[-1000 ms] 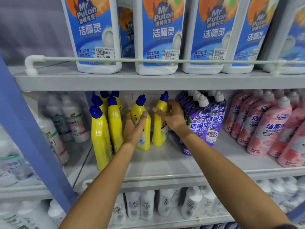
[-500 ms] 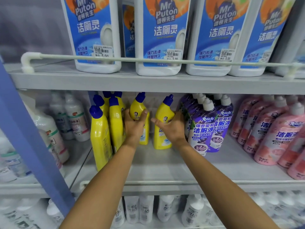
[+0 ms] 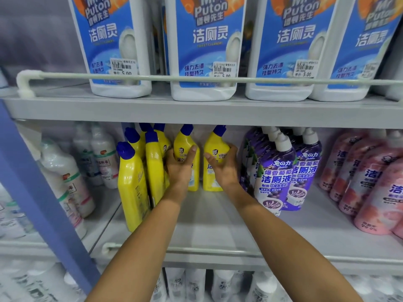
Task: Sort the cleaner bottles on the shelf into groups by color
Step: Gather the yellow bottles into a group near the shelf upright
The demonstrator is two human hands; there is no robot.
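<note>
On the middle shelf (image 3: 218, 225) stand several yellow cleaner bottles with blue caps. My left hand (image 3: 180, 168) grips one yellow bottle (image 3: 185, 144) near its neck. My right hand (image 3: 222, 166) grips the yellow bottle beside it (image 3: 216, 147); both bottles stand upright on the shelf, a small gap between them. More yellow bottles (image 3: 133, 184) are bunched to the left. Purple cleaner bottles (image 3: 277, 177) with white caps stand right of my right hand, and pink bottles (image 3: 370, 182) fill the far right.
White bottles (image 3: 65, 179) stand in the bay to the left, behind a blue upright post (image 3: 32, 184). Large white and blue toilet cleaner bottles (image 3: 207, 46) fill the upper shelf behind a rail (image 3: 152, 78). More white bottles sit on the shelf below.
My right hand left the purple bottles and closed on the right yellow bottle, shifting it slightly left toward the one in my left hand. The view came closer.
</note>
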